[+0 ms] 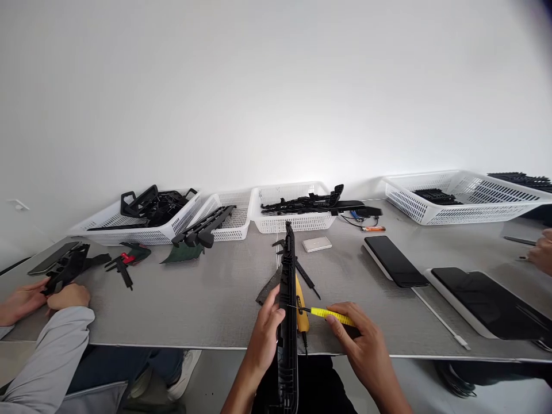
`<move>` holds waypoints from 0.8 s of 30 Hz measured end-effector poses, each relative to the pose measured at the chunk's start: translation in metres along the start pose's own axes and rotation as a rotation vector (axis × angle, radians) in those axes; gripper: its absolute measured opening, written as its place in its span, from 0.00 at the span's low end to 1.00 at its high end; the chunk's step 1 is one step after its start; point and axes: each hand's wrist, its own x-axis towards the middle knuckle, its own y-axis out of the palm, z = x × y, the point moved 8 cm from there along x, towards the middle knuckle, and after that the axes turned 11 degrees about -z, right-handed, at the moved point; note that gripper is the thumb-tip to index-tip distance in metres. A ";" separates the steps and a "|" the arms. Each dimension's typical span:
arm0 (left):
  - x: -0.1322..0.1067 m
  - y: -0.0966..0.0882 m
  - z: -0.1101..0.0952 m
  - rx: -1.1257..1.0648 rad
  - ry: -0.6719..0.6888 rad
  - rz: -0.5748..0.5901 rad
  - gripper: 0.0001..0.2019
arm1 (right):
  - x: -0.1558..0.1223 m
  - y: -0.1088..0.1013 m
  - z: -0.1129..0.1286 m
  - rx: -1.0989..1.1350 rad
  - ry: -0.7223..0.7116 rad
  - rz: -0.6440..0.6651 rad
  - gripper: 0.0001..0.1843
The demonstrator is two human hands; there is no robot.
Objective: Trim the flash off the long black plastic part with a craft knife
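My left hand [266, 330] is wrapped round a long black plastic strip [288, 287] that stands on edge, running from my lap out over the grey table [194, 299]. My right hand [362, 339] pinches a thin yellow tool [330, 313] whose tip touches the right side of the strip. Just behind the strip, a yellow-handled tool [302, 310] lies on the table, along with a thin black rod [307, 279].
Several white baskets [293, 221] [461, 201] [142, 224] with black plastic parts line the back. Dark tablets [394, 261] [487, 302] lie at the right. A small white box [317, 244] sits mid-table. Another person's hands [43, 296] hold a black part at the left; a third hand [543, 253] shows far right.
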 end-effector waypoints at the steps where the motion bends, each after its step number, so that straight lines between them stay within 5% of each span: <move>1: -0.001 0.001 -0.002 0.006 0.014 -0.001 0.41 | 0.000 0.000 0.000 -0.003 -0.003 -0.009 0.18; 5: -0.004 0.002 -0.006 0.029 0.019 0.003 0.47 | 0.001 0.000 0.001 -0.023 -0.017 -0.044 0.18; 10: -0.007 0.014 -0.012 -0.064 0.030 0.140 0.53 | 0.002 0.001 0.003 -0.031 -0.021 -0.040 0.19; 24: -0.011 0.012 -0.011 -0.039 0.118 0.109 0.40 | -0.002 -0.003 0.006 -0.007 0.026 -0.003 0.20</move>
